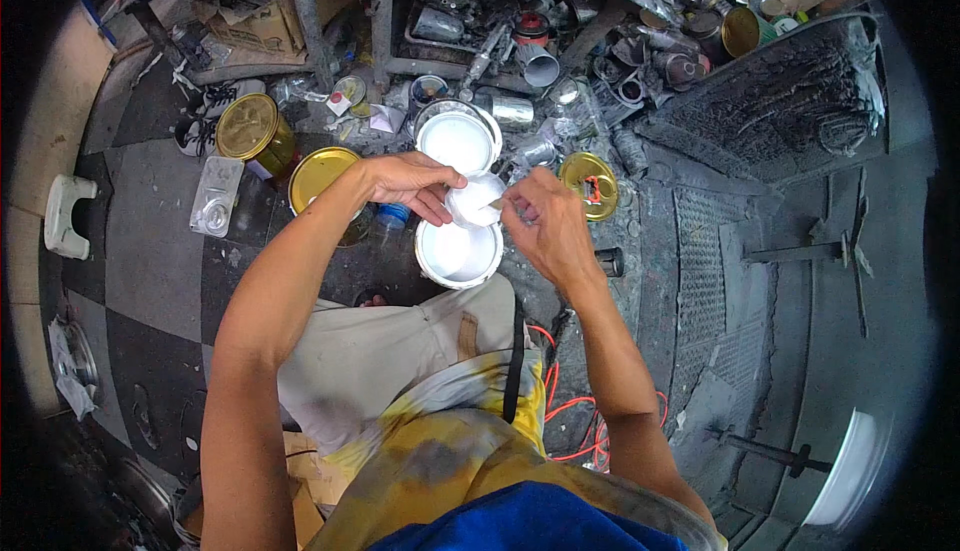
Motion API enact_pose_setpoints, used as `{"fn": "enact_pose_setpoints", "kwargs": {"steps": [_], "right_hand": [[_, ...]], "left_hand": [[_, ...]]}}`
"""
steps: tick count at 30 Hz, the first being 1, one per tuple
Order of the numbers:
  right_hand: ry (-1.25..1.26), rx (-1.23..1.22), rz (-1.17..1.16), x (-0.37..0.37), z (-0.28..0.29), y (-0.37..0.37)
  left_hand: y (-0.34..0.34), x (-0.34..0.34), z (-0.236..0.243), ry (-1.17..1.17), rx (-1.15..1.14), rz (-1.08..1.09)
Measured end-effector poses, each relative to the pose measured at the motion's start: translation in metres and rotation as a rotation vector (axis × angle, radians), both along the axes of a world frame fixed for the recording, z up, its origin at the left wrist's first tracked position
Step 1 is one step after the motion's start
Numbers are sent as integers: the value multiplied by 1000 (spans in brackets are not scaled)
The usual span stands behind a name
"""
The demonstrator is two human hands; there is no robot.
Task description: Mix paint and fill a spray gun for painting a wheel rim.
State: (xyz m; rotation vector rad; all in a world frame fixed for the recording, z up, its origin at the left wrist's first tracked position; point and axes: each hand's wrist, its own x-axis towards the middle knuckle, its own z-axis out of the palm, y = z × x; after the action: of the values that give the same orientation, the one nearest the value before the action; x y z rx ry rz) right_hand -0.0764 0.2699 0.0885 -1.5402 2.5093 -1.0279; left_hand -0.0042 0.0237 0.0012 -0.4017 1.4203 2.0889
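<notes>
My left hand (418,187) holds a clear plastic cup (468,213) with white paint-like stuff in it, fingers around its left side. Pinched in my right hand (548,229) is a small flat strip (496,205) whose tip reaches into the cup; most of it is hidden by my fingers. Just below the cup stands an open white bucket (460,263) with white inside. A second white bucket (455,139), filled with bright white liquid, is just beyond the cup.
Gold-lidded tins (247,125) stand at the left, and a gold lid (590,187) is at the right. Cluttered cans and rags fill the back shelf. A white stool (70,216) is far left. An orange cable (570,406) lies beside my right forearm.
</notes>
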Motion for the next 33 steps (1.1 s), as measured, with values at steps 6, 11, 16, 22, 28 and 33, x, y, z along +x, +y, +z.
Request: {"fn": "enact_pose_setpoints", "kwargs": {"steps": [6, 11, 16, 22, 28, 33], "right_hand": [[-71, -83, -34, 1, 13, 17], [-49, -15, -93, 1, 6, 45], [-50, -17, -107, 4, 3, 49], [-56, -26, -140, 8, 9, 49], [-7, -68, -112, 7, 4, 51], [-274, -73, -311, 7, 1, 57]], "left_hand": [[-5, -2, 2, 35, 4, -4], [-7, -3, 3, 62, -55, 10], [-7, -4, 3, 58, -82, 3], [-6, -4, 3, 70, -98, 9], [-5, -5, 1, 83, -130, 9], [-16, -1, -11, 1, -88, 28]]}}
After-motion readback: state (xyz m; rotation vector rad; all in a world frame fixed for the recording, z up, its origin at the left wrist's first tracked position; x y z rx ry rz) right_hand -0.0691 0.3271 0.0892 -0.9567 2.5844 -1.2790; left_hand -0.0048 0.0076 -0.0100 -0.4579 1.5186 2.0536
